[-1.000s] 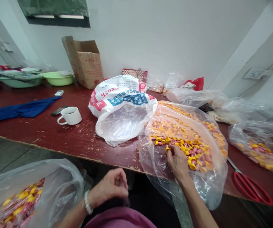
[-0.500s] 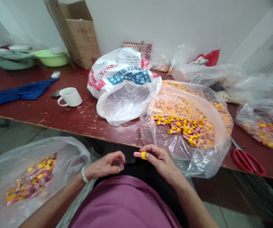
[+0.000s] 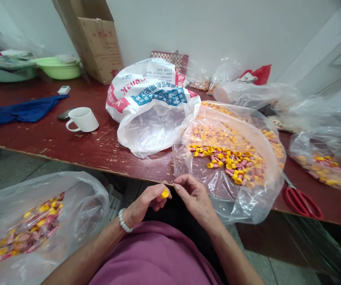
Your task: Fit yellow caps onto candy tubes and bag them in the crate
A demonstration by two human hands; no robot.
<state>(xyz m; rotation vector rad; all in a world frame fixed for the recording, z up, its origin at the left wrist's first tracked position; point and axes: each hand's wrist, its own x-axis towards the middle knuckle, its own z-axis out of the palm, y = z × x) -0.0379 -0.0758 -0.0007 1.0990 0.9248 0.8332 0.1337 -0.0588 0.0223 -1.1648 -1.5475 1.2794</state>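
My left hand, with a white bead bracelet at the wrist, is closed around a small red-and-white patterned tube with a yellow cap. Its yellow end points up and to the right; the fingers hide most of the body. Just to the right, my right hand has thumb and forefinger pinched together by the table edge. Whatever is between those fingertips is too small to make out. Many similar yellow-capped tubes lie in an open clear plastic bag beyond my right hand.
A white printed sack lies open mid-table, with a white mug to its left. Red-handled scissors rest at the right edge. Low at left, another clear bag holds more capped tubes. A cardboard box stands behind.
The capped tube has passed from my right hand into my left. My left hand has moved right and closed around it. The right hand has risen slightly and its fingertips are pinched.
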